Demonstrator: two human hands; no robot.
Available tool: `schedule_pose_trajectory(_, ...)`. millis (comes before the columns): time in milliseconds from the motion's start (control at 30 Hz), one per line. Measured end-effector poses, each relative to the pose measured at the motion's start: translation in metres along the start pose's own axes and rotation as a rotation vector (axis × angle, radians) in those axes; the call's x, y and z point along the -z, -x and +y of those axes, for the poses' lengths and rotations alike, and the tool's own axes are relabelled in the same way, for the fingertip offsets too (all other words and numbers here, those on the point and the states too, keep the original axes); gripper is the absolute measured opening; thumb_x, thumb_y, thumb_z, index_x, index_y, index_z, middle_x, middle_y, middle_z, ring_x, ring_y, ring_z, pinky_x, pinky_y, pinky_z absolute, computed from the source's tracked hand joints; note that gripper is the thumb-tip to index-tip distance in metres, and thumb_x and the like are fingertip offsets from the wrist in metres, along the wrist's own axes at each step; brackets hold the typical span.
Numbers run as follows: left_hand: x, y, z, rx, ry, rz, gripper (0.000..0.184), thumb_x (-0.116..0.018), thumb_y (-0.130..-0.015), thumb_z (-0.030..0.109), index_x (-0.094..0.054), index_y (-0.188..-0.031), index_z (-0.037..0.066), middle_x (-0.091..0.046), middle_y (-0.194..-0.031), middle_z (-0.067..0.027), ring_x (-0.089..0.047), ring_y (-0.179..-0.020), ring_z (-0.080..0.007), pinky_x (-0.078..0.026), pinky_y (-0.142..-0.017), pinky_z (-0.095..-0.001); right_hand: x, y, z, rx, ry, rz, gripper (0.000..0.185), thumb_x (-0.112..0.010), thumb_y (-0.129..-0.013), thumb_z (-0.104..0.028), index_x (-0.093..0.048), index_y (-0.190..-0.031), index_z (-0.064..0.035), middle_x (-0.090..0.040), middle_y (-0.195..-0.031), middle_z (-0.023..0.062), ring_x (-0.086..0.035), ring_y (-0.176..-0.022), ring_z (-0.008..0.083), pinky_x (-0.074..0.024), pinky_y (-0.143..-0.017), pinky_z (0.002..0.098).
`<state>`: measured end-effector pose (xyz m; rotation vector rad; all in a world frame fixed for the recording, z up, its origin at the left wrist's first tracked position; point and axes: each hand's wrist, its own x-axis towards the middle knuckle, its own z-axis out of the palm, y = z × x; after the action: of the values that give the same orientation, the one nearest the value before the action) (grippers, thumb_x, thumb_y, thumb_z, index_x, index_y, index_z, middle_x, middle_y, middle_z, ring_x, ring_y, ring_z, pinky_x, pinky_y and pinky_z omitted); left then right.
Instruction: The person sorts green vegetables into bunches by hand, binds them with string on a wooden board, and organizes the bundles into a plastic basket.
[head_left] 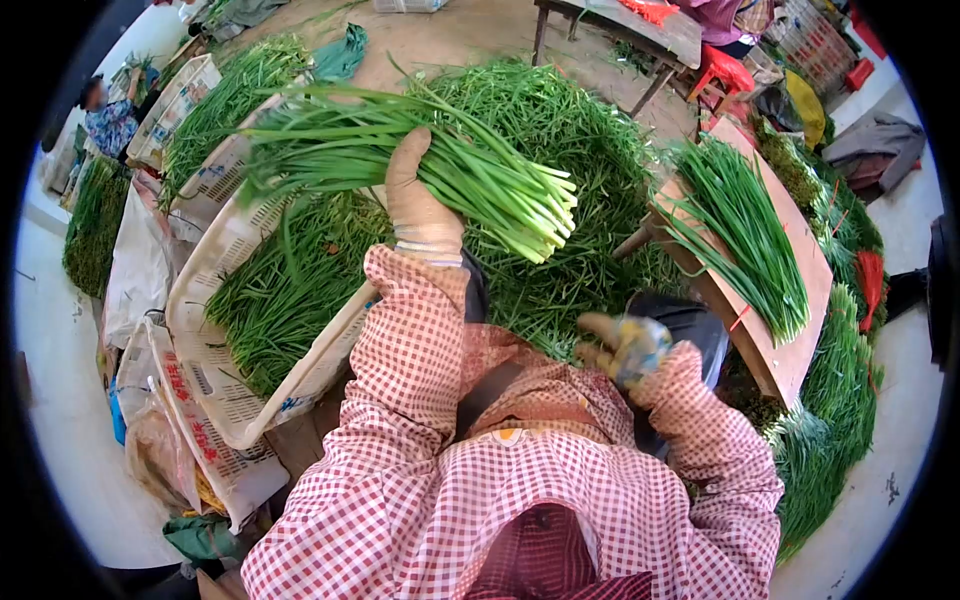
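My left hand, in a tan glove, is closed around a thick bunch of garlic chives. The pale cut ends point right and the green leaves spread left, over a plastic basket. My right hand, in a stained glove, is slightly blurred over my lap. Its fingers look apart, and I see nothing in them. Beyond both hands lies a large heap of loose chives. At the right, another bunch of chives rests on a slanted board.
The white plastic basket at left holds more chives. Red ties hang beside stacked chives at far right. A low table and a red stool stand behind. Another person is at far left.
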<state>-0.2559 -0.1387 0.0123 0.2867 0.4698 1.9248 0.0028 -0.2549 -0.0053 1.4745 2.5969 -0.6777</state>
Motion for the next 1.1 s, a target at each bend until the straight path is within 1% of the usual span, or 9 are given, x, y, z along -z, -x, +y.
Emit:
schedule_pose_trajectory(167, -0.009, 0.012, -0.010, 0.101, -0.038, -0.066, 0.026, -0.058, -0.083, 0.018, -0.057, -0.102, 0.000, -0.061, -0.089, -0.0098, -0.061, -0.080, -0.0233, -0.053, -0.076, -0.0378, 0.079, -0.018, -0.061, 0.178, -0.024, 0.559, 0.035, -0.064, -0.084, -0.039, -0.061, -0.101, -0.0092, -0.064, -0.089, 0.0151, -0.064, -0.075, 0.0335, -0.0523, -0.064, 0.0415)
schedule_pose_trajectory(300, -0.006, 0.015, -0.009, 0.049, -0.051, -0.092, 0.025, -0.057, -0.085, 0.020, -0.058, -0.100, 0.000, -0.062, -0.091, -0.0107, -0.061, -0.082, -0.0234, -0.052, -0.076, -0.0368, 0.061, -0.065, -0.047, 0.257, -0.141, 0.529, 0.025, -0.071, -0.079, -0.023, -0.064, -0.096, -0.0057, -0.060, -0.074, 0.0127, -0.062, -0.065, 0.0266, -0.0488, -0.053, 0.0350)
schedule_pose_trajectory(367, 0.003, 0.008, -0.001, 0.052, -0.018, -0.163, 0.026, -0.057, -0.085, 0.022, -0.059, -0.098, 0.000, -0.062, -0.091, -0.0113, -0.061, -0.081, -0.0235, -0.052, -0.076, -0.0363, 0.061, -0.067, -0.054, -0.120, -0.787, 0.235, 0.021, -0.071, -0.077, -0.020, -0.063, -0.091, -0.0065, -0.058, -0.069, 0.0117, -0.059, -0.060, 0.0275, -0.0478, -0.051, 0.0364)
schedule_pose_trajectory(533, 0.015, -0.012, 0.040, -0.125, 0.111, -0.166, 0.034, -0.059, -0.085, 0.027, -0.058, -0.107, 0.002, -0.062, -0.099, -0.0114, -0.060, -0.089, -0.0244, -0.051, -0.083, -0.0390, 0.027, -0.037, -0.032, 0.471, 0.034, 0.581, 0.014, -0.071, -0.074, -0.019, -0.061, -0.079, -0.0111, -0.054, -0.062, 0.0089, -0.056, -0.051, 0.0284, -0.0439, -0.045, 0.0389)
schedule_pose_trajectory(633, 0.037, -0.023, 0.064, -0.209, 0.123, -0.211, 0.039, -0.058, -0.085, 0.032, -0.056, -0.114, 0.005, -0.061, -0.108, -0.0100, -0.058, -0.101, -0.0244, -0.049, -0.088, -0.0426, -0.011, -0.026, 0.029, -0.080, 0.139, -0.187, 0.020, -0.065, -0.079, -0.024, -0.063, -0.095, -0.0114, -0.062, -0.087, 0.0146, -0.063, -0.082, 0.0313, -0.0502, -0.070, 0.0411)
schedule_pose_trajectory(700, 0.036, -0.017, 0.066, -0.202, 0.092, -0.256, 0.043, -0.057, -0.086, 0.035, -0.055, -0.116, 0.005, -0.060, -0.108, -0.0098, -0.058, -0.097, -0.0228, -0.050, -0.086, -0.0429, -0.021, -0.013, 0.051, -0.192, 0.336, -0.267, 0.035, -0.062, -0.082, -0.026, -0.060, -0.114, -0.0106, -0.063, -0.103, 0.0172, -0.062, -0.094, 0.0324, -0.0502, -0.080, 0.0402)
schedule_pose_trajectory(767, 0.037, -0.013, 0.053, -0.165, 0.074, -0.279, 0.045, -0.056, -0.086, 0.039, -0.054, -0.116, 0.006, -0.059, -0.104, -0.0062, -0.057, -0.091, -0.0196, -0.047, -0.088, -0.0402, -0.034, -0.034, 0.089, 0.086, 0.136, 0.336, 0.042, -0.060, -0.085, -0.024, -0.055, -0.122, -0.0062, -0.062, -0.112, 0.0170, -0.061, -0.101, 0.0294, -0.0491, -0.087, 0.0371)
schedule_pose_trajectory(900, 0.033, -0.003, 0.016, -0.053, 0.269, -0.352, 0.043, -0.062, -0.083, 0.039, -0.055, -0.111, 0.007, -0.061, -0.098, -0.0043, -0.057, -0.092, -0.0201, -0.044, -0.094, -0.0440, 0.078, -0.069, 0.013, 0.132, -0.543, 0.416, 0.045, -0.057, -0.090, -0.040, -0.057, -0.114, -0.0027, -0.061, -0.108, 0.0167, -0.061, -0.098, 0.0291, -0.0500, -0.084, 0.0374)
schedule_pose_trajectory(1100, 0.040, 0.013, -0.010, 0.106, 0.310, -0.375, 0.048, -0.055, -0.089, 0.041, -0.052, -0.124, 0.008, -0.060, -0.114, -0.0006, -0.057, -0.101, -0.0173, -0.036, -0.104, -0.0406, 0.099, -0.078, -0.036, 0.207, -0.288, 0.263, 0.038, -0.056, -0.090, -0.039, -0.062, -0.092, -0.0017, -0.062, -0.080, 0.0157, -0.062, -0.075, 0.0317, -0.0494, -0.065, 0.0394)
